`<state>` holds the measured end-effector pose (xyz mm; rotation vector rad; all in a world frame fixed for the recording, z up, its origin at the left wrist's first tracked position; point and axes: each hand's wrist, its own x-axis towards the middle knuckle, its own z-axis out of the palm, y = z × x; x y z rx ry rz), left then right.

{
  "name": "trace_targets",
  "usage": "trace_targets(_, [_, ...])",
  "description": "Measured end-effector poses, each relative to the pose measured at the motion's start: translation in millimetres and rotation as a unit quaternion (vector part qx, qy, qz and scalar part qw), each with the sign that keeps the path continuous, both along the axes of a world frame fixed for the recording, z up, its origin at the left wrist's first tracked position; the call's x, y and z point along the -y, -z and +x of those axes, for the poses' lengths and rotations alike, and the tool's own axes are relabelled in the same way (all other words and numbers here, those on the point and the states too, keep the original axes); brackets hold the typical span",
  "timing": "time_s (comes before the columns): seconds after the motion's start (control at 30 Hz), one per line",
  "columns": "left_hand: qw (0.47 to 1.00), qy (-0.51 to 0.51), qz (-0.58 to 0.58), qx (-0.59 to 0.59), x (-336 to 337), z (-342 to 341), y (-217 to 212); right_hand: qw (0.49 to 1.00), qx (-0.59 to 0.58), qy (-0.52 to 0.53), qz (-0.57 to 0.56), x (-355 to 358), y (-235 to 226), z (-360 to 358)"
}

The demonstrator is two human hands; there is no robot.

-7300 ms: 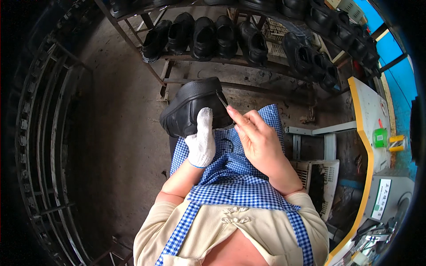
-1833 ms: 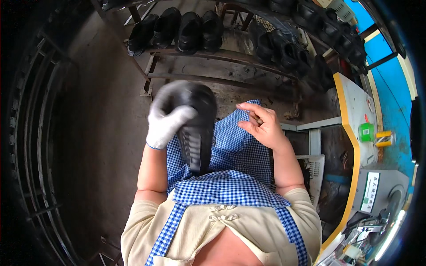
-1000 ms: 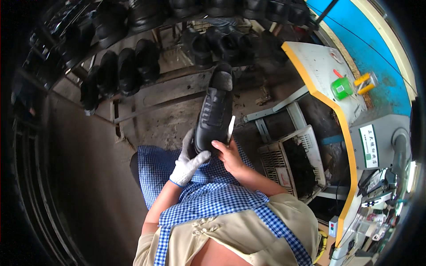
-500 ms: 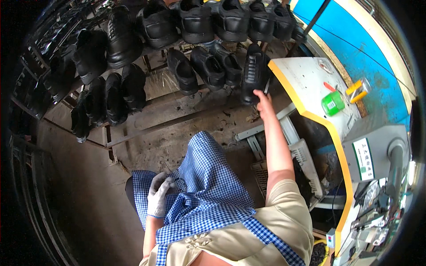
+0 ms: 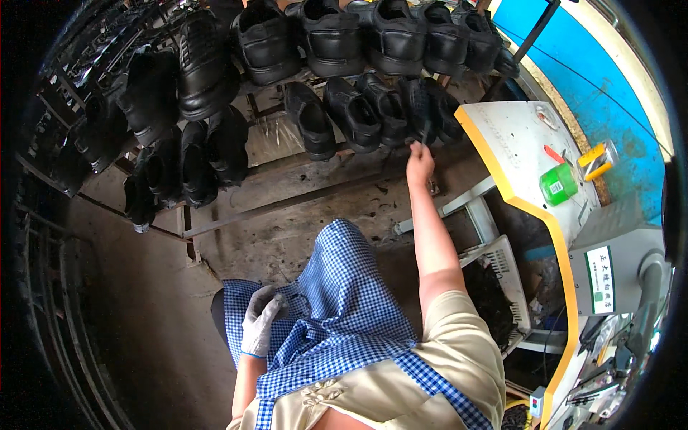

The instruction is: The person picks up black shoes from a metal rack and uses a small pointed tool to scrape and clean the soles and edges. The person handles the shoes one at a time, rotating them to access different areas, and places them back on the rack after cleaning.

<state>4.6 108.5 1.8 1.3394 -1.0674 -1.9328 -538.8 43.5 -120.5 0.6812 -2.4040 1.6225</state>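
My bare right hand [image 5: 421, 165] reaches forward to the lower level of a shoe rack. Its fingers are closed at the near end of a black lace-up shoe [image 5: 416, 104], which is slightly blurred and stands between other black shoes. A narrow greyish streak by the fingertips is too blurred to name. In a white glove, my left hand [image 5: 261, 322] rests over my lap, against the blue-and-white checked apron [image 5: 340, 276]. Its fingers are curled in, and whatever they may hold is hidden.
Black shoes [image 5: 330, 36] line the upper level of the metal rack [image 5: 265, 204]. To the right stands a yellow-edged white table [image 5: 502, 132] with a green container [image 5: 557, 184], a yellow-and-clear roll [image 5: 597, 160] and a grey machine [image 5: 616, 269]. A white plastic basket [image 5: 512, 279] sits beneath it.
My right hand has carried the lace-up shoe forward into the row on the lower level. My left hand stays over my lap, its fingers still curled. The whole view has shifted slightly.
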Motion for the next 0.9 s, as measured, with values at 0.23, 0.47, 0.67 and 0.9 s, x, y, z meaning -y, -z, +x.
trace_targets(0.23, [0.999, 0.032, -0.017, -0.028, -3, -4, -9, 0.903, -0.029, -0.109, 0.416, 31, -127, 14])
trace_targets(0.47, [0.997, 0.029, -0.002, -0.072, -22, 3, -20, 0.978, -0.143, -0.058, 0.143, -58, -156, 48])
trace_targets(0.67, [0.981, 0.026, 0.073, -0.178, -22, 17, -9, 0.975, 0.015, -0.217, -0.049, -152, -246, 155])
trace_targets(0.9, [0.935, -0.121, 0.045, -0.332, 42, 8, -46, 0.787, -0.084, -0.611, 0.017, -169, -264, 265])
